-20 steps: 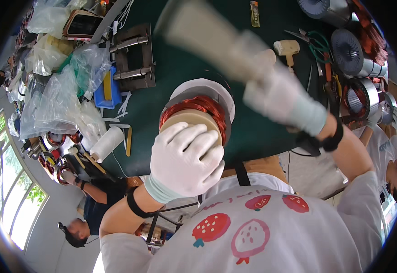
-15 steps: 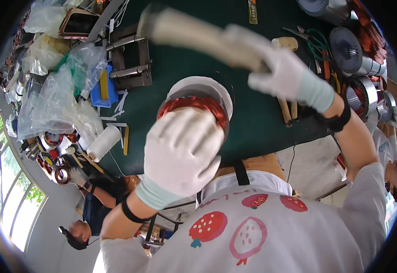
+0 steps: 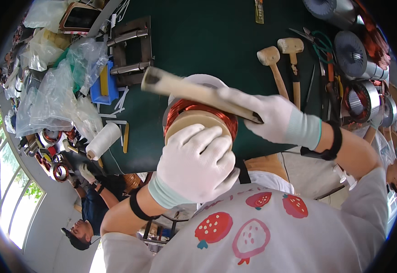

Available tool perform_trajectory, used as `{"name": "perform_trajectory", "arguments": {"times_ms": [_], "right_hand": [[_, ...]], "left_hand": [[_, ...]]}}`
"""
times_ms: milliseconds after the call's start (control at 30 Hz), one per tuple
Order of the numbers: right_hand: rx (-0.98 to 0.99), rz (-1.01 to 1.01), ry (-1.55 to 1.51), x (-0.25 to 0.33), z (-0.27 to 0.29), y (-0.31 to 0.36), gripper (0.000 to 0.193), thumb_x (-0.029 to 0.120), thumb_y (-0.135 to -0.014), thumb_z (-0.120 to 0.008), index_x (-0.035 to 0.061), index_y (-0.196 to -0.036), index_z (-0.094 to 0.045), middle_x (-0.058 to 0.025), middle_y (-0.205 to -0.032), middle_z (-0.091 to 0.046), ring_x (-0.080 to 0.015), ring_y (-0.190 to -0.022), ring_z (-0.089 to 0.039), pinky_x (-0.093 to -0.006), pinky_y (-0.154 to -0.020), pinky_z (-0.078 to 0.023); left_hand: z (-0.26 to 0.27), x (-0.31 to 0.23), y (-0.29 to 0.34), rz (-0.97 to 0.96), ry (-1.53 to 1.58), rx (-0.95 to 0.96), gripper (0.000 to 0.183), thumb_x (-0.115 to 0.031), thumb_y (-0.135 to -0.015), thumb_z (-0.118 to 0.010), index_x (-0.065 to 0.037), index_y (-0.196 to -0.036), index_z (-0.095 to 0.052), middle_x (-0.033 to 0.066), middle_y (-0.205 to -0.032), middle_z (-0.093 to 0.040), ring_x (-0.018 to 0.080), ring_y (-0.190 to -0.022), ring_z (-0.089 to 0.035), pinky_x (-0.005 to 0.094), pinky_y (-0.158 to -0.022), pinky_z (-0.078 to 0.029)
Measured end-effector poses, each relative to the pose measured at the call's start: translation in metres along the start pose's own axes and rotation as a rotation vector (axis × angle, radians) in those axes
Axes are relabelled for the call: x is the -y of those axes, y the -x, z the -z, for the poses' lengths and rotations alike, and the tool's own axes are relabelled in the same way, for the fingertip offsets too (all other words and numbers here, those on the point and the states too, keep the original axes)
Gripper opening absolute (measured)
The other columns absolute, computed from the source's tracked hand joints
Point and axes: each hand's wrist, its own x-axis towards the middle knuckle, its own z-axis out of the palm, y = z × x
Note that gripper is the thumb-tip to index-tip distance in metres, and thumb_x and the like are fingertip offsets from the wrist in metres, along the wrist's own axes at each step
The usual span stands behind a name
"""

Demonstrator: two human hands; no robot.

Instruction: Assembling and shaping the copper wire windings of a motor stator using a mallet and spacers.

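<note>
A stator with a copper wire winding (image 3: 184,107) stands upright in front of me, a pale round rim (image 3: 207,79) showing behind it. My left hand (image 3: 197,166), in a white glove, has its fingers curled over a round beige block (image 3: 191,122) set in the middle of the winding. My right hand (image 3: 275,117), gloved too, grips one end of a long pale wooden stick (image 3: 184,90). The stick lies slantwise over the far side of the winding, its worn, dark-marked end pointing left. Whether it touches the wire is hard to tell.
Two mallets (image 3: 268,56) lie right of the stator, near green-handled scissors (image 3: 321,44). Metal stator cores (image 3: 351,50) line the right edge. At left are a metal frame (image 3: 130,50), blue bin (image 3: 103,88), plastic bags (image 3: 48,100) and white spool (image 3: 103,141). Co-workers (image 3: 87,227) sit at both sides.
The wooden stick has come down from above the table toward the winding, my right hand lowering with it. My left hand has shifted slightly right and nearer, exposing the beige block.
</note>
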Motion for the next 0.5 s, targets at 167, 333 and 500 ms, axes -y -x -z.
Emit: {"name": "perform_trajectory", "arguments": {"times_ms": [167,333,500], "right_hand": [[-0.479,-0.234,-0.053,-0.032,0.046,-0.016,0.067,0.004,-0.085,-0.063,0.0119,-0.149,-0.047,-0.0157,-0.105,-0.070,-0.0209,-0.074,-0.071,-0.0326,-0.072,-0.058],[0.140,-0.251,-0.212,-0.001,0.013,0.003,0.079,0.006,-0.083,-0.065,0.0163,-0.156,-0.036,-0.0122,-0.082,-0.066,-0.0241,-0.068,-0.066,-0.0350,-0.068,-0.054],[-0.464,-0.608,-0.300,0.007,0.057,-0.033,0.086,0.004,-0.081,-0.071,0.0170,-0.158,-0.033,-0.0063,-0.105,-0.073,-0.0114,-0.063,-0.064,-0.0301,-0.067,-0.059]], "left_hand": [[-0.014,-0.019,0.003,0.208,-0.163,-0.158,0.036,-0.022,-0.060,-0.076,-0.015,-0.094,-0.070,0.0068,-0.110,-0.065,0.0282,-0.102,-0.061,0.0468,-0.084,-0.051],[-0.027,-0.026,0.004,0.207,-0.216,-0.243,0.033,-0.019,-0.060,-0.075,-0.016,-0.092,-0.070,0.0042,-0.102,-0.064,0.0270,-0.099,-0.061,0.0452,-0.083,-0.050],[-0.021,-0.022,0.012,0.037,-0.147,-0.146,0.029,-0.027,-0.061,-0.075,-0.018,-0.088,-0.071,0.0007,-0.098,-0.067,0.0230,-0.101,-0.061,0.0431,-0.085,-0.050]]}}
